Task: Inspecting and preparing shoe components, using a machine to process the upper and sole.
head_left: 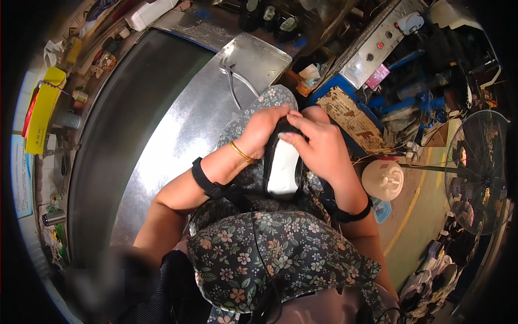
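Note:
A black shoe [283, 167] lies along my lap, over a floral apron [270, 243], with a pale, flat underside facing up. At its far end, my left hand [264, 129] grips the left edge with curled fingers. Opposite it, my right hand [318, 143] is closed on the right edge, the thumb resting over the pale face. The fingertips of both hands nearly meet there, and they cover that end of the shoe. Metal pincers [236, 81] lie on the shiny metal table [167, 124] beyond my left hand.
A dark conveyor belt [113, 140] runs along the table's left. To the right stand a control panel [372, 48] with buttons, a white plastic jug [383, 181] and a fan [483, 173]. Several dark shoes [270, 21] sit at the back. A yellow box [46, 110] is at far left.

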{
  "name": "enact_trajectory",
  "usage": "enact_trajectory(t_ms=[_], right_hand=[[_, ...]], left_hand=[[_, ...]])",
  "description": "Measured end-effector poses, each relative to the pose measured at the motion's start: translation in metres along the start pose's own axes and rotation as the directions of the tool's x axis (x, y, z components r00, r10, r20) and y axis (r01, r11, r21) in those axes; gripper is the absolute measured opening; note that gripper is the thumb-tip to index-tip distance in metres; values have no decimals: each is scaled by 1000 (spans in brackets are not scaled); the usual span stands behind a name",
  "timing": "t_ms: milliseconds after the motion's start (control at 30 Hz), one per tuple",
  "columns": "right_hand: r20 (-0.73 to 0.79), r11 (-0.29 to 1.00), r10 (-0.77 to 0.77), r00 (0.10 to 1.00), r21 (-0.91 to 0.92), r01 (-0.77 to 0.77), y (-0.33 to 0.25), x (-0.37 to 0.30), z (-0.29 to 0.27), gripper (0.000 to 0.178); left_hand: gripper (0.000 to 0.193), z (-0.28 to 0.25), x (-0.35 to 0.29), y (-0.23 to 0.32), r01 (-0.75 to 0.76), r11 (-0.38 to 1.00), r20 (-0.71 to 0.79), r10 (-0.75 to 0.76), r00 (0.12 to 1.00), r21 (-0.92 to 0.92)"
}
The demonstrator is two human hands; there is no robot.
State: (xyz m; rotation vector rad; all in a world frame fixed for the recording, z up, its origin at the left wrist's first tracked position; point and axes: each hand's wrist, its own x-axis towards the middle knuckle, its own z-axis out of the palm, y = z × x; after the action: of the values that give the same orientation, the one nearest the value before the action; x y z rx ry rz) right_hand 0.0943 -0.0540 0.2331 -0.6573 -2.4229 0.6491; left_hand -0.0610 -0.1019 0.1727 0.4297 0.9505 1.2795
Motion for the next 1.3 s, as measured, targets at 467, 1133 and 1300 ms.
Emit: enact_trajectory(t_ms=[467,1133,1300], right_hand=[[472,171,682,558,639,-750,83,-65,92,51],[301,691,434,849,493,-528,54,-87,102,64],[368,620,581,726,378,-688,30,-36,102,70]], left_hand=[[35,-65,7,-10,-101,949,-62,125,990,299],[41,-60,29,-17,-71,956,30,65,997,284],[46,-41,-2,-25,154,774,-496,227,838,614]])
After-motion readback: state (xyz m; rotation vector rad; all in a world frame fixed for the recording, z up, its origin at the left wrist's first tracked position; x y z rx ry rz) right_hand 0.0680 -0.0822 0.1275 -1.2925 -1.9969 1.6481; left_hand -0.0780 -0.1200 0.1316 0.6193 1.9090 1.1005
